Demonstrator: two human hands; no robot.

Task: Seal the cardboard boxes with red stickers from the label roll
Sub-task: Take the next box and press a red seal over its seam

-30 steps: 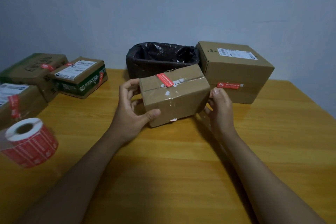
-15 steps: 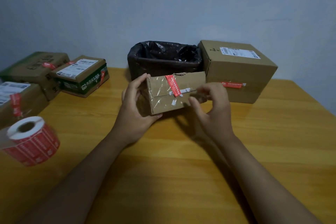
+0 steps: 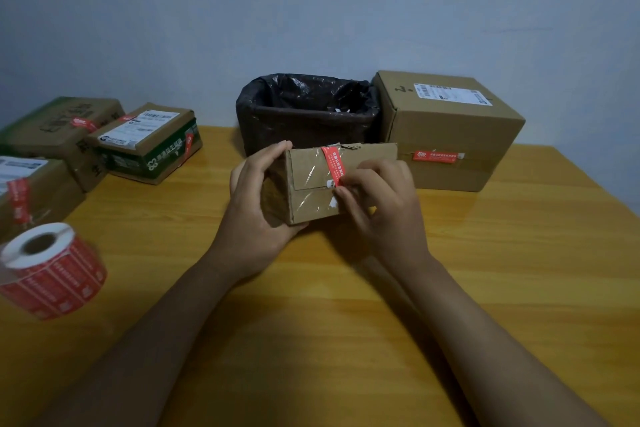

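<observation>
Left hand (image 3: pixel 258 210) grips the small box (image 3: pixel 322 184) at its left end, tilting its flap side toward the camera on the table (image 3: pixel 519 253). Right hand (image 3: pixel 384 208) curls against the front, fingertips pressing the red sticker (image 3: pixel 333 163) over the flap seam, likely to fix it. Label roll (image 3: pixel 52 269) lies well apart, far left.

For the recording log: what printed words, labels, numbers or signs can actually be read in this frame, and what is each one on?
No text reads clearly.
Red sticker on small box: white characters, blurred.
Red sticker on large box: blurred.
Large box's white label: barcode, unreadable.
Green box: white characters and shipping label, too small.
Label roll: white print, blurred.
</observation>
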